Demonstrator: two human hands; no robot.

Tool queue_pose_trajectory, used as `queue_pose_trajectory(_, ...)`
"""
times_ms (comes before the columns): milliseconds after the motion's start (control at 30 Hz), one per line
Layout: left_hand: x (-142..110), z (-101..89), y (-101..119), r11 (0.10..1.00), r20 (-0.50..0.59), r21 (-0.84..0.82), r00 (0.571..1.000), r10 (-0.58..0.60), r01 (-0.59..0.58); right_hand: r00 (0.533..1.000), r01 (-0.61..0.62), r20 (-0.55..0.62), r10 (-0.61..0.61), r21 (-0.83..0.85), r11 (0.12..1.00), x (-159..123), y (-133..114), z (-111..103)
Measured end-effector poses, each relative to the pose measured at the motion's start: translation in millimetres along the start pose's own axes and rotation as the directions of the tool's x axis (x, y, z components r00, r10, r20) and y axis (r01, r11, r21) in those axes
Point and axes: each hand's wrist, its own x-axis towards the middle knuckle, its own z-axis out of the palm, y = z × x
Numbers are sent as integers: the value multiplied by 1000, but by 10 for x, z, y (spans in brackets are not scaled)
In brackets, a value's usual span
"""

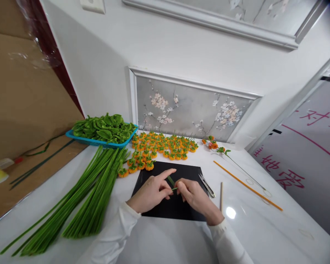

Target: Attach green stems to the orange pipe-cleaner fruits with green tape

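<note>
Over a black mat (165, 210), my left hand (152, 190) and my right hand (194, 196) meet at their fingertips around a thin green strip (174, 189). My right hand is closed, its thumb and fingers pinching one end. Thumb and lower fingers of my left hand pinch the other end, while its index finger stretches out above. A flat darker green part (171, 180) shows between the hands; whether it is tape or pipe cleaner I cannot tell. Small scissors (206, 184) lie at the mat's right edge, close to my right hand.
Long green pipe cleaners (85, 205) lie at left. Behind them, a blue tray (99, 142) holds green leaf shapes. Several orange pumpkin-like pieces (165, 145) stand behind the mat. To the right are a wooden stick (221, 196), an orange pipe cleaner (247, 185) and a stemmed flower (222, 150).
</note>
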Motion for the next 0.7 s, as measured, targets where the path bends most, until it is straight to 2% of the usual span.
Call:
queue_pose_trajectory(100,3,6,-3,1000,5,29,1000,-2,2,990,139,-21,-141,-84,987,21,-57,88)
queue_pose_trajectory(200,2,8,-20,1000,40,24,999,-11,10,979,198,-26,-202,-100,975,13,-70,80)
queue_pose_trajectory(433,-1,13,-62,1000,91,21,996,0,-2,977,214,37,-212,-97,972,-31,-9,13)
queue_pose_trajectory(600,13,6,-77,997,139,-62,990,-30,39,981,172,-50,-189,-246,954,-26,8,27)
queue_pose_trajectory(700,16,-10,-89,990,145,-130,989,-39,58,986,101,-105,-131,-249,963,-32,48,-38)
